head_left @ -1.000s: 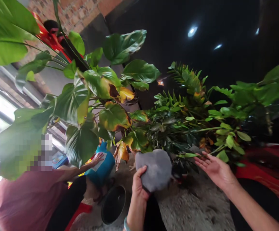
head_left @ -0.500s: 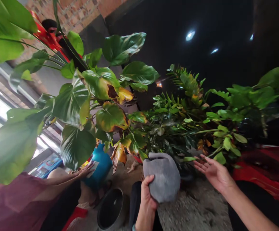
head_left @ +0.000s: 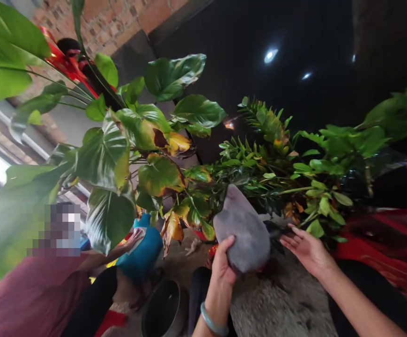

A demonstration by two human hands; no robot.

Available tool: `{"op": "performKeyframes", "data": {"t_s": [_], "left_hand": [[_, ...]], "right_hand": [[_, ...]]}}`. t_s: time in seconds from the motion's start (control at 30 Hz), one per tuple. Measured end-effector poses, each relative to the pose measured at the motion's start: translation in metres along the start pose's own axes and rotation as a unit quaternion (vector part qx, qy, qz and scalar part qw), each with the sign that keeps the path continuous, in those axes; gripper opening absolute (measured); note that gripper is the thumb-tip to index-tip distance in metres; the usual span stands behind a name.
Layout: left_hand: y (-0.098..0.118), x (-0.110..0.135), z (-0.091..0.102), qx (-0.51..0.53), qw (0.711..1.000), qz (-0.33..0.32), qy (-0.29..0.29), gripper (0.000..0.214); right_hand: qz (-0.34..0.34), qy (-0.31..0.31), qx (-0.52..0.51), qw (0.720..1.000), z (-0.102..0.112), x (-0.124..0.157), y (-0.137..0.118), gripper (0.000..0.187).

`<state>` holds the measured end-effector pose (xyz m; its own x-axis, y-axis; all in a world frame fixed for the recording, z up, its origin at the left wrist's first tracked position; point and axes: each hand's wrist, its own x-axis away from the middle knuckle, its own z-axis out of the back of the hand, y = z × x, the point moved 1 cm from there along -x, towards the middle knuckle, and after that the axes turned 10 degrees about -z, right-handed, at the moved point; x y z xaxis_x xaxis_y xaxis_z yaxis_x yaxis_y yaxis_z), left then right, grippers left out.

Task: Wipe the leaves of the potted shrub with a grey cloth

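Plant-filled indoor corner, perhaps a shop front

Large potted leafy plants point(head_left: 126, 154) crowd a rough concrete floor point(head_left: 280, 304) beneath a brick wall point(head_left: 119, 18) and ceiling spotlights point(head_left: 270, 55).

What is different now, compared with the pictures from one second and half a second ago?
The left hand carried the soft grey cloth to the right and lifted it up against the dark green narrow-leaved plant; its grip on the cloth did not change. The right hand stayed open, palm up, under the leaves. The other person's hand stayed on the blue container.
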<state>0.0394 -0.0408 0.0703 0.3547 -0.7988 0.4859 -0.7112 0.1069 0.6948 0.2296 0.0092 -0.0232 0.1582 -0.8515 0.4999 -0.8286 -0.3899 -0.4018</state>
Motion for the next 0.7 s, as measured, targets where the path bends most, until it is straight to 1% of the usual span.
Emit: {"op": "performKeyframes", "data": {"t_s": [0.07, 0.1, 0.13, 0.17, 0.23, 0.3, 0.33, 0.37, 0.4, 0.43, 0.47, 0.5, 0.53, 0.6, 0.67, 0.7], "left_hand": [[-0.013, 0.009, 0.013, -0.04, 0.996, 0.077, -0.012, 0.017], [-0.013, 0.013, 0.015, -0.05, 0.993, 0.102, -0.029, 0.018], [-0.008, 0.017, 0.014, -0.053, 0.991, 0.111, -0.051, 0.02], [-0.001, 0.02, 0.009, -0.048, 0.991, 0.106, -0.073, 0.021], [0.02, 0.02, -0.012, -0.019, 0.993, 0.055, -0.106, 0.02], [0.039, 0.014, -0.041, 0.029, 0.992, -0.034, -0.115, 0.017], [0.044, 0.009, -0.056, 0.052, 0.988, -0.08, -0.118, 0.017], [0.046, 0.004, -0.068, 0.068, 0.983, -0.116, -0.122, 0.017], [0.043, -0.001, -0.078, 0.073, 0.98, -0.136, -0.127, 0.017], [0.037, -0.005, -0.084, 0.066, 0.98, -0.138, -0.13, 0.018], [0.027, -0.008, -0.085, 0.046, 0.982, -0.126, -0.13, 0.019], [0.016, -0.01, -0.083, 0.014, 0.987, -0.104, -0.123, 0.019], [0.004, -0.01, -0.076, -0.023, 0.991, -0.076, -0.11, 0.018], [-0.016, -0.005, -0.056, -0.09, 0.992, -0.013, -0.088, 0.016], [-0.024, 0.004, -0.038, -0.129, 0.985, 0.041, -0.104, 0.019], [-0.022, 0.008, -0.033, -0.135, 0.982, 0.053, -0.12, 0.021]], "right_hand": [[-0.03, 0.032, 0.023, 0.999, 0.007, -0.002, -0.001, 0.014], [-0.04, 0.036, 0.033, 0.998, 0.011, -0.003, -0.002, 0.013], [-0.045, 0.033, 0.038, 0.998, 0.014, -0.005, -0.003, 0.013], [-0.046, 0.025, 0.038, 0.998, 0.017, -0.006, -0.004, 0.013], [-0.036, 0.006, 0.03, 0.999, 0.02, -0.007, -0.006, 0.014], [-0.016, -0.011, 0.022, 1.0, 0.019, -0.007, -0.007, 0.015], [-0.004, -0.016, 0.018, 1.0, 0.016, -0.006, -0.008, 0.016], [0.006, -0.016, 0.012, 1.0, 0.013, -0.004, -0.008, 0.016], [0.012, -0.011, 0.004, 1.0, 0.01, -0.002, -0.009, 0.016], [0.016, -0.005, -0.004, 1.0, 0.007, 0.0, -0.01, 0.015], [0.018, -0.001, -0.014, 1.0, 0.004, 0.002, -0.01, 0.014], [0.018, -0.001, -0.022, 1.0, 0.002, 0.003, -0.011, 0.013], [0.017, -0.006, -0.026, 0.999, 0.0, 0.004, -0.012, 0.011], [0.01, -0.021, -0.027, 0.999, 0.0, 0.003, -0.013, 0.009], [-0.001, -0.03, -0.02, 0.999, 0.002, 0.001, -0.013, 0.009], [-0.003, -0.032, -0.015, 0.999, 0.004, 0.0, -0.013, 0.009]]}}
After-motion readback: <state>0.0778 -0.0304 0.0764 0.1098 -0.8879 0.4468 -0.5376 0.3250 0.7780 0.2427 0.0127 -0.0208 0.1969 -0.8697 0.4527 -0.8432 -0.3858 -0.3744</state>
